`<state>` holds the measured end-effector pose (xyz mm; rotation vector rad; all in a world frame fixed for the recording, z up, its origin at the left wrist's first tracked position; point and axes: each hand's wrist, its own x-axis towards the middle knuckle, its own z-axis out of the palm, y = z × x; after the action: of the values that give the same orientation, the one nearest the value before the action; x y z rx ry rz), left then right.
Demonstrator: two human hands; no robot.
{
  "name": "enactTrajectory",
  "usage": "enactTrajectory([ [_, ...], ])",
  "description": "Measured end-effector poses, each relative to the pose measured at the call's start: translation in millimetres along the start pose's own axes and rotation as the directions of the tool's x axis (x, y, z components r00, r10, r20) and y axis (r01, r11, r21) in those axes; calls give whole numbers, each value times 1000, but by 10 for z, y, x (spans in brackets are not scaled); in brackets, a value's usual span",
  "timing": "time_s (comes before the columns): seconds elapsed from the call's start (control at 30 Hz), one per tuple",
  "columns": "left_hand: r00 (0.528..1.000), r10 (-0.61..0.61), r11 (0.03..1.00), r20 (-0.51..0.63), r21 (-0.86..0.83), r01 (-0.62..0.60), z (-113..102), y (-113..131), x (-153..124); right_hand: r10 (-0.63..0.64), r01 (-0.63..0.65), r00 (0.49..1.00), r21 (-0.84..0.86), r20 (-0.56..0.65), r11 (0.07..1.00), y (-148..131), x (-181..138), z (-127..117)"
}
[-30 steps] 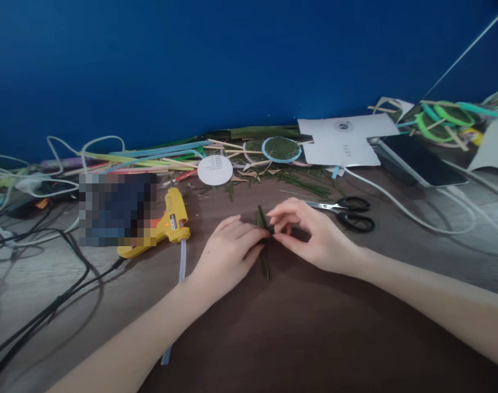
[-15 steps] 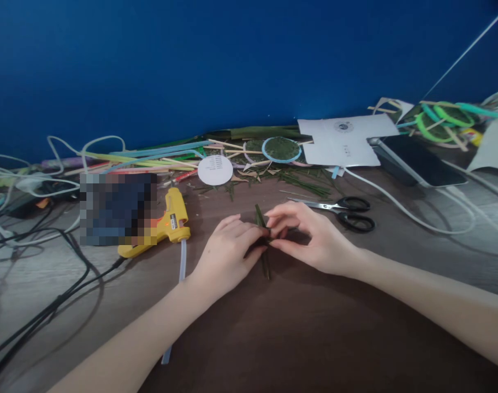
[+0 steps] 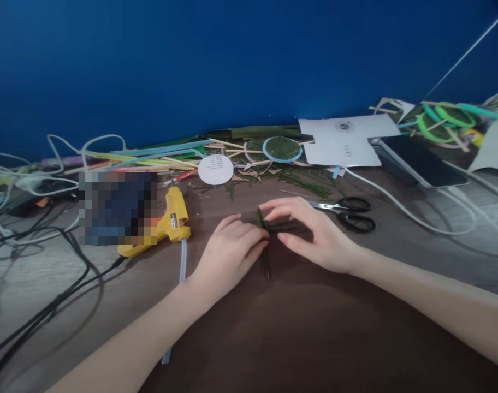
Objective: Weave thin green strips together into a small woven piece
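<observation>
A narrow dark green leaf strip [image 3: 265,265] lies on the brown table, running away from me. My left hand [image 3: 228,254] rests on it from the left, fingers together, pressing it down at its middle. My right hand [image 3: 314,232] comes from the right, fingers curled over a second green strip [image 3: 284,225] that crosses the first sideways. The fingertips of both hands meet at the crossing.
A yellow glue gun [image 3: 169,224] with a glue stick lies to the left, black scissors [image 3: 349,213] to the right. Straws [image 3: 150,158], leaf scraps, a white disc [image 3: 215,169], a leaf-covered ring [image 3: 282,148], paper [image 3: 343,142] and a phone [image 3: 419,161] line the blue wall. Cables [image 3: 48,305] sprawl at left.
My right hand has flattened and spread its fingers over the crossing strip, which now lies sideways under them. The left hand has stayed put on the long strip.
</observation>
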<state>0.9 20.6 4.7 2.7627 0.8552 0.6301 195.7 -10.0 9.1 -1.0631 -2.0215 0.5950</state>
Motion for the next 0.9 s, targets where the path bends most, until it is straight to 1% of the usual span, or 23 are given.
enactTrajectory([
  [0.07,1000,3,1000,1,2,-3,2,-2,-2,-27,28,999,-20,42,999,4,9,-5],
  [0.13,1000,6,1000,-2,0,-6,2,-5,-4,-33,34,998,-10,53,999,10,9,-10],
  [0.3,1000,1,1000,-14,-17,-1,-10,-3,-4,10,-10,1000,17,-11,1000,15,-6,-42],
  [0.4,1000,-11,1000,-7,-22,11,-17,5,4,-13,14,1000,41,-7,999,5,-11,-56],
  [0.5,1000,-21,999,6,-35,21,-12,7,3,-76,75,996,29,37,997,-9,-19,-56],
  [0.63,1000,-20,999,-14,-37,20,9,-7,-14,-163,166,974,-3,157,986,-17,-37,-59],
  [0.7,999,-22,999,-23,-30,21,14,-16,-20,-184,186,963,10,198,982,-12,-45,-70],
  [0.73,999,-25,999,-24,-27,25,15,-18,-22,-188,187,962,24,196,982,-8,-49,-76],
  [0.8,999,-36,999,-22,-20,35,13,-19,-22,-183,178,974,47,133,983,1,-52,-86],
  [0.9,999,-38,999,-14,-4,38,11,-11,-20,-118,118,991,-12,-67,993,12,-45,-84],
])
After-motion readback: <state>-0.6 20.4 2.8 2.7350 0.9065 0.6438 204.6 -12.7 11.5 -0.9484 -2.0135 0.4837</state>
